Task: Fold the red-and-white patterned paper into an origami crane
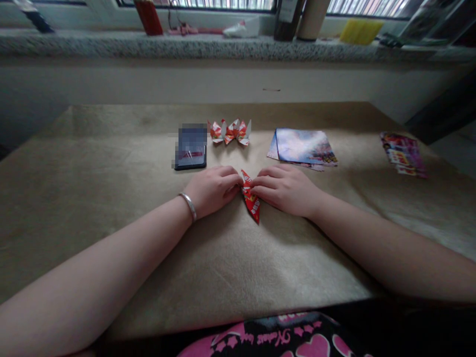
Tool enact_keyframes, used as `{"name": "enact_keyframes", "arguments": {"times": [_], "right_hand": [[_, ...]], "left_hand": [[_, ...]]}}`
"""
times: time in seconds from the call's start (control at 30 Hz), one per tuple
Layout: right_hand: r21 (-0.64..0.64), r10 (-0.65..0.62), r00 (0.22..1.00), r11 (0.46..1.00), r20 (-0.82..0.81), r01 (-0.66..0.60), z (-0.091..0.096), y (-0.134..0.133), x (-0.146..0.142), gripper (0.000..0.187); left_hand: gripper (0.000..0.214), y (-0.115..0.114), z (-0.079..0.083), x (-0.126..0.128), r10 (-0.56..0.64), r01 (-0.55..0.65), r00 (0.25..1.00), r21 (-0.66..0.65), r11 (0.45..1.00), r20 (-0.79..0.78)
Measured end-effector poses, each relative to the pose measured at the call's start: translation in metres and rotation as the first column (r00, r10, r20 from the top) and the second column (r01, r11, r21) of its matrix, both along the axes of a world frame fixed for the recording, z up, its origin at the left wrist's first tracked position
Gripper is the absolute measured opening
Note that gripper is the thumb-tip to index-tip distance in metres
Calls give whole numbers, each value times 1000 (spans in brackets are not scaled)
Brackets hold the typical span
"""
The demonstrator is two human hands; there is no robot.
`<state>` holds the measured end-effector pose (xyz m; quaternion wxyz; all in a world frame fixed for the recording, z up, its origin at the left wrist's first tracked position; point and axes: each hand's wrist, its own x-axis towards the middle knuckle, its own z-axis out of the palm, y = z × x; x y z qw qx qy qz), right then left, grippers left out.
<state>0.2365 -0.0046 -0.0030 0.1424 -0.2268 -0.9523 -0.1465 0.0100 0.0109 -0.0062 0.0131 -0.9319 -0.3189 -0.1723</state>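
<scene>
A red printed piece of folded paper [253, 204], narrow and pointed at both ends, lies between my hands on the tan table cover. My left hand [217, 188], a silver bangle at its wrist, pinches the paper's left edge near the upper end. From the other side my right hand [284, 188] presses its fingers onto the paper's right edge. Both thumbs are mostly hidden. Just beyond stand red and white folded paper figures [230, 133] with upright points.
Left of the figures lies a dark tablet or phone [191, 148]. Picture sheets [307, 146] are stacked to the right, and colourful printed papers [403, 154] lie farther right. A stone windowsill [208, 47] with bottles and a yellow block [360, 31] runs behind the table.
</scene>
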Motion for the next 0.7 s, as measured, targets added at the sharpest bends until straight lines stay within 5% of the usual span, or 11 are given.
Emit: {"name": "enact_keyframes", "arguments": {"times": [0.27, 0.7], "right_hand": [[-40, 0, 1000, 999, -14, 0, 0, 1, -1, 22], [-384, -129, 937, 923, -324, -6, -9, 7, -4, 8]], "left_hand": [[23, -8, 3, -1, -77, 93, 992, 165, 982, -101], [24, -6, 4, -3, -141, 143, 988, 37, 989, -67]]}}
